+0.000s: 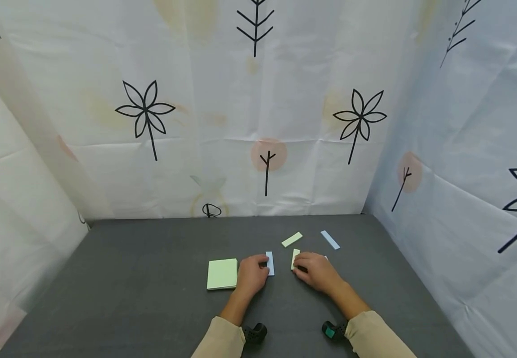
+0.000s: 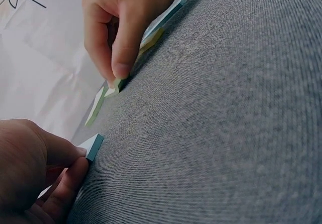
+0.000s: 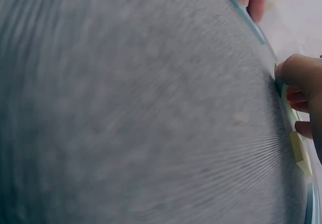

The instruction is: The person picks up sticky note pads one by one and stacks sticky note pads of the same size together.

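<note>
**Two hands on two narrow sticky-note strips**

Two small strips sit at the middle of the grey counter (image 1: 151, 278), one under each hand. The left hand (image 1: 251, 274) pinches the near end of a blue strip (image 1: 270, 263) between thumb and curled fingers; the left wrist view shows the thumb on top of the strip's corner and a finger under its edge. Just to its right, the right hand (image 1: 316, 271) curls over a green strip (image 1: 295, 258), fingertips pressed on its near part; in the left wrist view the thumb tip bears down at the strip's edge against the fabric. The two strips lie near each other but apart, both pointing away from the person.

Left of the left hand, just beside it, lies a square green sticky-note pad (image 1: 222, 273), flat on the counter. Farther back lie two loose strips: a green one (image 1: 291, 239), set at a slant, and a blue one (image 1: 330, 239) to its right, also slanted. Printed white curtains (image 1: 222, 124) with black leaf drawings enclose the counter on the far side and both flanks. Beige sleeves (image 1: 220, 340) cover both forearms.
</note>
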A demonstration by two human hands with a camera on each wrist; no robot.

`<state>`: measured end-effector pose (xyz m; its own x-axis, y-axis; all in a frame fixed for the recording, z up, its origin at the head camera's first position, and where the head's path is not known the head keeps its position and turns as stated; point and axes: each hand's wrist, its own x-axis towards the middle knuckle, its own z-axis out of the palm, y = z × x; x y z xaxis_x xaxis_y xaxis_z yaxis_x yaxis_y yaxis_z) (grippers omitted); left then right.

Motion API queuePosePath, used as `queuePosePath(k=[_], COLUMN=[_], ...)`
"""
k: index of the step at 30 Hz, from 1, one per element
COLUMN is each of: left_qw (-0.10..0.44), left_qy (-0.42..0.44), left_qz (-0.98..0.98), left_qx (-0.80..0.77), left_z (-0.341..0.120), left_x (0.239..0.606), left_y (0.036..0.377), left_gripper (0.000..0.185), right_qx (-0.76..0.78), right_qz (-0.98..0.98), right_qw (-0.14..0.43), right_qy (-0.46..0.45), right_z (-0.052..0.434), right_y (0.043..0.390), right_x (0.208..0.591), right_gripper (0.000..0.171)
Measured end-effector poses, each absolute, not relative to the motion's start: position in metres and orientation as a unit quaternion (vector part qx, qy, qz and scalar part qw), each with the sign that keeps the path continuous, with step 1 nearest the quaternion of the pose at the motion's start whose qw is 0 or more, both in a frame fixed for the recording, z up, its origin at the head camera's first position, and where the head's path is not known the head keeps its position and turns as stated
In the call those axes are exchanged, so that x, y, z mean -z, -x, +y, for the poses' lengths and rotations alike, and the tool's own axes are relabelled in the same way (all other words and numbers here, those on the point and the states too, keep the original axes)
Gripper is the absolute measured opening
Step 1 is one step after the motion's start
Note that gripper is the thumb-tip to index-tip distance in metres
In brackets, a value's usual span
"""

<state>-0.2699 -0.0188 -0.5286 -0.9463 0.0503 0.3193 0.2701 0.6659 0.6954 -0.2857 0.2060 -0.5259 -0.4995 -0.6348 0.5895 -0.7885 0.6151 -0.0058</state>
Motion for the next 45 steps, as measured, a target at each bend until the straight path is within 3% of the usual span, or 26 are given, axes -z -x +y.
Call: queuePosePath(k=[9, 20, 25, 35, 38, 45], left_qw=[0.129, 0.137, 0.141, 0.144, 0.145, 0.154], left_qy=[0.084, 0.093, 0.094, 0.091, 0.09, 0.09], left_qz=[-0.902, -0.9, -0.899, -0.898, -0.897, -0.896], left_qx=[0.403, 0.403, 0.403, 0.406, 0.407, 0.407], left_z=[-0.019, -0.019, -0.02, -0.018, -0.018, -0.018], left_x=[0.529, 0.532, 0.533, 0.532, 0.532, 0.532], left_y=[0.27, 0.271, 0.271, 0.271, 0.271, 0.271], left_gripper=[0.025, 0.025, 0.025, 0.026, 0.026, 0.027], right_qx=[-0.263, -0.278, -0.269, -0.242, -0.242, -0.205], right_qz=[-0.863, -0.861, -0.868, -0.919, -0.919, -0.926], right_qw=[0.204, 0.209, 0.214, 0.06, 0.062, 0.128], right_qy=[-0.38, -0.371, -0.359, -0.306, -0.305, -0.289], right_z=[0.211, 0.211, 0.209, 0.216, 0.216, 0.213], right_y=[0.289, 0.285, 0.29, 0.301, 0.302, 0.3], right_x=[0.527, 0.526, 0.523, 0.515, 0.514, 0.515], right_gripper=[0.007, 0.01, 0.021, 0.032, 0.03, 0.022])
